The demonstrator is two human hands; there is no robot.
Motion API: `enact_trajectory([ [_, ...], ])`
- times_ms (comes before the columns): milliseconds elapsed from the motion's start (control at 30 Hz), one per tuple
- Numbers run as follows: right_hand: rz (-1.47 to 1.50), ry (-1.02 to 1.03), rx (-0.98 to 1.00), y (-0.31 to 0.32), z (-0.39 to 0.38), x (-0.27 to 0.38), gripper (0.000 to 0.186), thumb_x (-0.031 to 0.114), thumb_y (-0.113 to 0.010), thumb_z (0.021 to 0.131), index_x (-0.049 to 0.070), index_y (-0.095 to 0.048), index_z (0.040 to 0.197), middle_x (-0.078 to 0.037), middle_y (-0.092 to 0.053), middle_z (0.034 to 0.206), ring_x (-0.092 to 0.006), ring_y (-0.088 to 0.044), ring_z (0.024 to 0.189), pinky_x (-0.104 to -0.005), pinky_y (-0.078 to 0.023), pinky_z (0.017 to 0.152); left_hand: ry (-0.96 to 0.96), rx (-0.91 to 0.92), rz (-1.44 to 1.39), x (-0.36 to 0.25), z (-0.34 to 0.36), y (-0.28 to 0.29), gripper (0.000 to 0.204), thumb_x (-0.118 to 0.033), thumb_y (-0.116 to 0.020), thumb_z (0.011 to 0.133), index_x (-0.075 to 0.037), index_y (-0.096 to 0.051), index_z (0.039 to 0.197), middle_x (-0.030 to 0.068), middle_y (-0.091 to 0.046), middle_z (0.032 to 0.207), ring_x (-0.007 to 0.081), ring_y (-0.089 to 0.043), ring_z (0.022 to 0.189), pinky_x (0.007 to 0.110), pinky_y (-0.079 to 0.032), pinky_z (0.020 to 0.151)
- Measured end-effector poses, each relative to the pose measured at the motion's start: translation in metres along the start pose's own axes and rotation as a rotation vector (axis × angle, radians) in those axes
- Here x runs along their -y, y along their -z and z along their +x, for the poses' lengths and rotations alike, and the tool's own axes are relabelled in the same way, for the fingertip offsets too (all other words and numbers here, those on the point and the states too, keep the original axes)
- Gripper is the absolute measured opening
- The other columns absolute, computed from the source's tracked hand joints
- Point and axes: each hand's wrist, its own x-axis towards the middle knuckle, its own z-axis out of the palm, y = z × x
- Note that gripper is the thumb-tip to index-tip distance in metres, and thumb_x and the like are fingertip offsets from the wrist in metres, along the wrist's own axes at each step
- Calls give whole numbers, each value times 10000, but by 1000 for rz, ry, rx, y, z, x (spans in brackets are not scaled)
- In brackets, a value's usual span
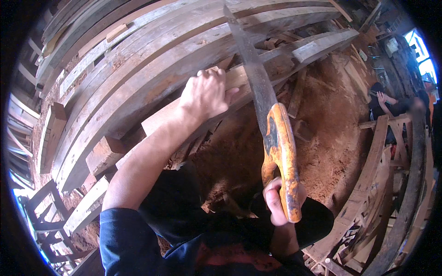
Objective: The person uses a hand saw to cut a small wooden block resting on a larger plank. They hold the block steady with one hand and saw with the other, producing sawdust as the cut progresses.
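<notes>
My right hand [275, 202] is closed round the worn yellow-and-black handle of a hand saw [261, 85]. The long grey blade points up and away and crosses a wooden beam [168, 112] just right of my other hand; whether its teeth are in the wood I cannot tell. My left hand [205, 93] grips the top of that beam, its fingers curled over the far edge and the thumb toward the blade. The fingertips of the left hand are hidden behind the wood.
Long pale planks [133, 76] lie side by side across the far left. A short block end [106, 154] juts out near my left forearm. Reddish earth and sawdust [322, 138] cover the ground. Stacked boards [363, 193] stand at right, with another person's hand [384, 97] beyond.
</notes>
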Motion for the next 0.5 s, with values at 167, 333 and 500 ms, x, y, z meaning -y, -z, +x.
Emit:
enact_trajectory([
  [167,158,79,-15,7,-16,-40,158,138,-723,775,28,-610,782,-64,-612,651,-172,-594,578,-285,-476,580,-61,-114,32,1,0,-7,657,-532,-459,949,88,-540,1150,272,-637,955,390,-661,910,451,-583,711],
  [333,143,153,-70,-5,-35,-29,157,129,-712,787,15,-605,786,-79,-627,663,-183,-617,593,-293,-503,597,-141,-111,23,-3,-1,-9,671,-557,-464,941,79,-538,1141,252,-642,880,377,-667,833,434,-583,644],
  [500,-109,288,-88,-16,-21,-17,161,129,-720,805,43,-595,752,-49,-590,625,-161,-585,539,-295,-462,515,-160,-78,-10,-6,5,-6,627,-530,-445,960,73,-543,1100,235,-652,826,394,-674,766,443,-582,632],
])
